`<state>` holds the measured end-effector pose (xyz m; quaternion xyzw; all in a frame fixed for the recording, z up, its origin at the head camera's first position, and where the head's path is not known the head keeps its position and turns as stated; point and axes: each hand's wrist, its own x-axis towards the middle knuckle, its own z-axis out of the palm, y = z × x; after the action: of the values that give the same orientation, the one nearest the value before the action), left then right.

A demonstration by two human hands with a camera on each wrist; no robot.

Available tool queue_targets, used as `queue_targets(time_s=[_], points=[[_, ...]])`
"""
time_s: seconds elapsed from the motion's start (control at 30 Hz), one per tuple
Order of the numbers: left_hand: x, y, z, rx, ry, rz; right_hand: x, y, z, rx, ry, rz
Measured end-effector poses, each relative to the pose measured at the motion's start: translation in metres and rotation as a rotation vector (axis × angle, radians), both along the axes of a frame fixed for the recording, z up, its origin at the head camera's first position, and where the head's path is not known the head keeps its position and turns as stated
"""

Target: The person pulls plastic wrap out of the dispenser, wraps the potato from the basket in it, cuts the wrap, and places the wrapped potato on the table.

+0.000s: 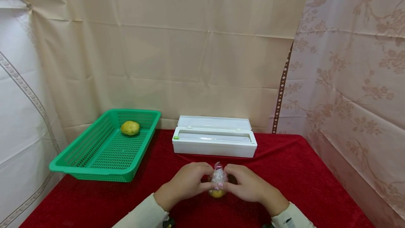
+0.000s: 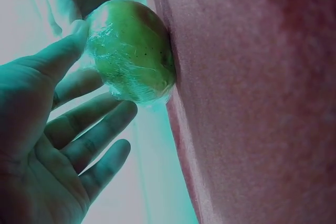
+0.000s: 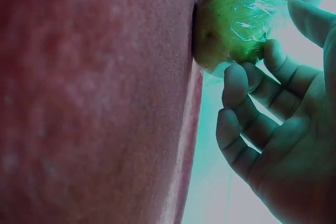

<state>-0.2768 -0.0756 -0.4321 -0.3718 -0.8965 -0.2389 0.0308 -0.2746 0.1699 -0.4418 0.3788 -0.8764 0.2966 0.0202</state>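
A yellow potato stands on the red cloth, wrapped in clear cling film that gathers into a twisted tuft on top. From one side my left hand holds it, thumb and forefinger at the film. Opposite, my right hand holds the wrapped potato the same way, and the two thumbs nearly meet in front. In the left wrist view the film clings in creases to the potato, while the lower fingers spread away. The right wrist view has the potato at the fingertips, its underside against the cloth.
Behind the hands stands a white cling film box with its lid raised and a film roll inside. A green plastic basket at the left holds another yellow potato. Red cloth covers the table, with curtains at the back and sides.
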Motion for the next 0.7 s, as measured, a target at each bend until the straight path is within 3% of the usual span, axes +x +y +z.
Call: queue_targets(time_s=[0.3,0.57,0.7], points=[[-0.0006,-0.0002,0.0005,0.021,-0.018,-0.01,-0.0015,-0.0025,-0.0005,-0.016,-0.041,-0.039],[0.0004,0.0004,0.0028,0.015,-0.045,0.021,0.0028,-0.0051,0.0021,-0.043,-0.16,-0.086],[0.0028,0.0018,0.0054,0.014,-0.046,0.036,0.0051,-0.0083,0.0029,-0.111,-0.204,-0.097]])
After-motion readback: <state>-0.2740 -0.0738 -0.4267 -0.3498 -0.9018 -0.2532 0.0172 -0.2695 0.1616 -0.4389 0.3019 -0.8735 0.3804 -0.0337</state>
